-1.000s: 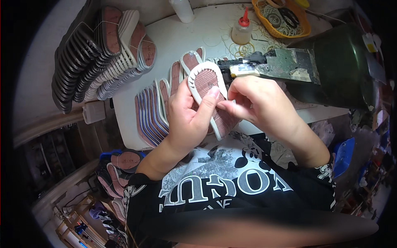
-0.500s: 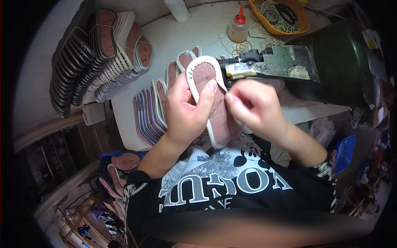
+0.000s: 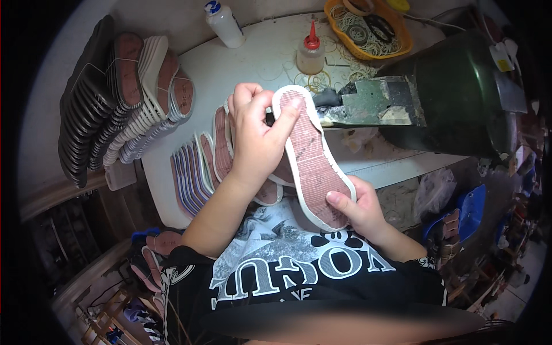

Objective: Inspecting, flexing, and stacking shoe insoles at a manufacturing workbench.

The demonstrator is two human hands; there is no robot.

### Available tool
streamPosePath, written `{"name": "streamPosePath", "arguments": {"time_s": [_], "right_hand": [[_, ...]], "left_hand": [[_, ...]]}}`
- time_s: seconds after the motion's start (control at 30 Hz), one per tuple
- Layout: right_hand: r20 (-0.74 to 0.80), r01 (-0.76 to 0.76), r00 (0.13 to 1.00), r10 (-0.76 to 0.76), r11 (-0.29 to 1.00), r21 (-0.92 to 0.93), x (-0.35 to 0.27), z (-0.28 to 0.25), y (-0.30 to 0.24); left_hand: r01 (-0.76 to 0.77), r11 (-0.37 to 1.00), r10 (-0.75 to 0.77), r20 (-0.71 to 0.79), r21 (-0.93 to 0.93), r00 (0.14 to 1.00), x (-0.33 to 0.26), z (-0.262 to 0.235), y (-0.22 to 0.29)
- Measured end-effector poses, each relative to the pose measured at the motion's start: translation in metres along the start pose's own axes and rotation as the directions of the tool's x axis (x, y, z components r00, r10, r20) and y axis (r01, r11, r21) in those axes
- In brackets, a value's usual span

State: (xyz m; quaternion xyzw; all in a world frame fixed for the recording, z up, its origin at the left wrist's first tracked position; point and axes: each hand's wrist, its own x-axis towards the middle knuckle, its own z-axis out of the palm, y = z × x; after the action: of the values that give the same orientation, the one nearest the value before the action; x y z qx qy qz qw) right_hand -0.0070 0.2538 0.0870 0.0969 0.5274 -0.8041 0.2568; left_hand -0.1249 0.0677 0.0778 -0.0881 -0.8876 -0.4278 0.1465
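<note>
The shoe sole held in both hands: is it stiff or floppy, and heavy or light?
The shoe sole looks fairly stiff: gripped only at its ends by left hand and right hand, it does not sag. Probably light, being thin and flat.

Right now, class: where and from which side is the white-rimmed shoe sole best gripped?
Grip the shoe sole at its two narrow ends, coming from either end. It is long, flat and probably flexible, so the left hand pinches the toe rim while the right hand supports the heel from beneath.
</note>
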Motion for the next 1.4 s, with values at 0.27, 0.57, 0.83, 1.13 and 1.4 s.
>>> {"name": "streamPosePath", "arguments": {"time_s": [0.27,0.57,0.83,1.13,1.4], "right_hand": [[0.019,0.148,0.988,-0.151,0.982,0.113,0.05,0.028,-0.029],[0.707,0.781,0.624,-0.333,0.231,-0.58,0.041,0.078,-0.017],[0.724,0.708,0.678,-0.127,0.378,-0.597,0.038,0.079,-0.009],[0.591,0.71,0.704,-0.393,0.379,-0.594,0.06,0.067,0.016],[0.618,0.715,0.693,-0.37,0.454,-0.531,0.06,0.065,-0.001]], "left_hand": [[0.285,0.924,-0.243,0.183,-0.256,0.953,0.043,0.006,-0.046],[0.268,-0.245,0.06,0.261,-0.932,0.963,-0.014,-0.057,-0.022],[0.114,0.079,-0.03,0.112,-0.99,0.993,-0.035,-0.077,-0.031],[0.74,0.447,-0.609,-0.435,0.502,0.663,-0.188,-0.162,-0.203],[0.72,0.561,-0.6,-0.4,0.407,0.693,-0.14,-0.186,-0.088]]}}
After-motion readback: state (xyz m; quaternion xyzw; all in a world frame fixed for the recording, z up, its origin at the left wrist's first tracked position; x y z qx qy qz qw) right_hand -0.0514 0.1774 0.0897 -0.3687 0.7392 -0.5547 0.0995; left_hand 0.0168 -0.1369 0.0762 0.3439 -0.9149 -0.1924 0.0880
